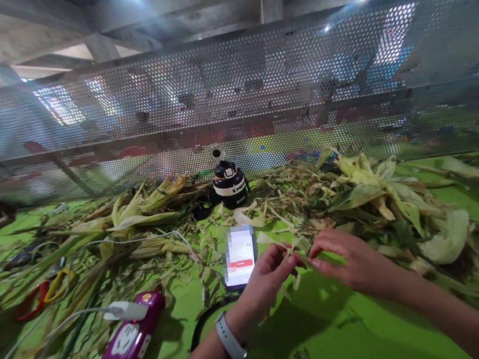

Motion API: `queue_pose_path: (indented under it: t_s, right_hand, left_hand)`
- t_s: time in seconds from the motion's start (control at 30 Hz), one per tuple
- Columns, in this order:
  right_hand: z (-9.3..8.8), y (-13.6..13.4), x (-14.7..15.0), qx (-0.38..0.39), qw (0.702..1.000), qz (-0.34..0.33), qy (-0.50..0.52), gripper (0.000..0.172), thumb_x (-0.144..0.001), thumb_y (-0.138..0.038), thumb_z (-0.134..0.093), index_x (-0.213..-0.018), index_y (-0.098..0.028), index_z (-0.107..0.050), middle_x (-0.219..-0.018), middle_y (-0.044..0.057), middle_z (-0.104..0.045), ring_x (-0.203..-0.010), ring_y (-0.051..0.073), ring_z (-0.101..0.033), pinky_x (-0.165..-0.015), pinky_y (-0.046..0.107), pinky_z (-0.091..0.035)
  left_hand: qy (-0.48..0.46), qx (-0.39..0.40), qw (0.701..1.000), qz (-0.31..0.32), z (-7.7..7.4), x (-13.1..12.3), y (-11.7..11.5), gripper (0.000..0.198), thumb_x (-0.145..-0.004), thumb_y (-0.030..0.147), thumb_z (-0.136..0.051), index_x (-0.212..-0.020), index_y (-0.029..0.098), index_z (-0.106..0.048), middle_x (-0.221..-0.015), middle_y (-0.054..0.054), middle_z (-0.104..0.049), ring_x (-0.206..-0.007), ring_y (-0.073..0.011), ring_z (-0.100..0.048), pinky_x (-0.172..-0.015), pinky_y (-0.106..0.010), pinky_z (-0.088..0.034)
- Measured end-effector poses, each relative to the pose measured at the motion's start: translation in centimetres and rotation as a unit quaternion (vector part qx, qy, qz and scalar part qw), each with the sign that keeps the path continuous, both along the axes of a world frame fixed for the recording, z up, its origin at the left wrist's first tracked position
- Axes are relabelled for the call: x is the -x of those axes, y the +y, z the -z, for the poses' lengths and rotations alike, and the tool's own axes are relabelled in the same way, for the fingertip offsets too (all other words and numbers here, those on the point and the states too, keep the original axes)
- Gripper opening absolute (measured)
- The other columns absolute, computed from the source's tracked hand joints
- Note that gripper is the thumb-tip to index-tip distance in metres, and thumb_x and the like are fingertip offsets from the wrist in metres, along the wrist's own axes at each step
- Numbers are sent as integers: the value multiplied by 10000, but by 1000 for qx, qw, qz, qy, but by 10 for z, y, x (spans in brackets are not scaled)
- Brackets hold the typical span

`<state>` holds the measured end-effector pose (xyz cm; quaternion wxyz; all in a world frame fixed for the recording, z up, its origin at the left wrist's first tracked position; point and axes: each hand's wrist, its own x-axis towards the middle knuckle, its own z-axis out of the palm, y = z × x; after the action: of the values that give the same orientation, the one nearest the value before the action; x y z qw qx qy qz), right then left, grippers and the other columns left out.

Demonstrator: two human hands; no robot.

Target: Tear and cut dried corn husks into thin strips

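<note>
A perforated metal panel (229, 96) stands along the far edge of our green table (329, 343), whose bare surface shows at bottom center, between our forearms. Husks (367, 187) heap the middle right; a second pile (138, 209) spreads over the middle left. Right of center, our right hand (347, 256) and left hand (272, 268) pinch, thumbs against fingertips. A lidded black bottle (231, 192) stands at center, its contents hidden from us, beyond a lit phone (241, 243). A pale husk strip (294, 248) is gripped between our hands.
</note>
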<state>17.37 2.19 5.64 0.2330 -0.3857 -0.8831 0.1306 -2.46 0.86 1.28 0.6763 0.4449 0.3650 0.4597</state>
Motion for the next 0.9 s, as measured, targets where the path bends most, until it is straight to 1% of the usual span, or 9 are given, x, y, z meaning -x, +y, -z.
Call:
queue_pose_path:
  t_s: [0.1,0.2,0.27,0.37,0.43,0.6,0.67,0.8,0.9]
  right_hand:
    - [2,-1,2,-8,1000,17,22,190,-903,-297,-484,-800,-183,-595,-786,56,-620,-769,197,-577,-684,315,-462]
    - [3,0,2,-47,997,31,49,198,-921,-305,-464,-1014,-173,-579,-999,107,-627,-960,230,-567,-817,362,-458]
    - [5,1,2,-48,998,6,32,279,-931,-359,-462,-1124,-179,-553,-1104,123,-616,-1042,249,-547,-887,397,-434]
    - [7,4,3,-13,999,-32,-3,369,-969,-434,-348,-904,-183,-610,-876,91,-652,-861,230,-582,-793,384,-457]
    - [7,7,3,9,1000,-26,-4,467,-980,-462,-267,-762,-185,-574,-745,66,-607,-751,205,-560,-708,347,-459]
    - [3,10,-3,41,998,33,26,489,-961,-526,-245,-721,-195,-512,-715,49,-562,-686,191,-535,-635,317,-456]
    - [2,9,-3,75,996,36,39,461,-960,-516,-272,-797,-189,-555,-782,62,-601,-745,197,-570,-683,330,-480]
    - [8,0,6,126,989,12,71,440,-912,-521,-431,-1107,-172,-614,-1145,135,-623,-1082,257,-562,-922,421,-451]
    - [14,-6,16,162,980,10,117,388,-869,-495,-539,-1030,-174,-686,-1182,134,-618,-1113,260,-557,-964,432,-436]
  left_hand:
    - [34,-28,999,2,0,-1,0,370,-714,457,-723,-883,148,-608,-757,-5,-587,-687,-110,-517,-633,-229,-394]
    - [45,-48,997,32,0,-1,0,387,-737,490,-688,-890,145,-605,-753,-14,-593,-677,-118,-525,-621,-241,-397]
    - [57,-59,996,47,1,0,0,383,-748,497,-673,-882,145,-604,-760,-18,-599,-687,-120,-526,-636,-245,-397]
    - [74,-68,993,59,0,1,-2,363,-773,491,-650,-878,147,-596,-769,-20,-601,-705,-121,-528,-657,-243,-396]
    - [75,-74,992,68,0,1,-3,350,-787,483,-637,-875,148,-583,-773,-24,-604,-712,-124,-535,-665,-243,-399]
    - [81,-105,986,99,0,0,-4,354,-798,489,-615,-851,143,-563,-752,-19,-581,-710,-122,-538,-686,-249,-417]
    - [106,-117,981,116,-2,-1,-6,350,-813,489,-592,-846,141,-567,-737,-21,-582,-696,-125,-540,-669,-250,-422]
    - [166,-132,966,147,-4,-4,-14,298,-830,440,-581,-841,144,-612,-767,-46,-615,-709,-147,-556,-669,-266,-432]
    - [176,-141,963,144,-5,-4,-16,290,-820,432,-595,-854,148,-644,-784,-49,-620,-720,-154,-549,-684,-266,-430]
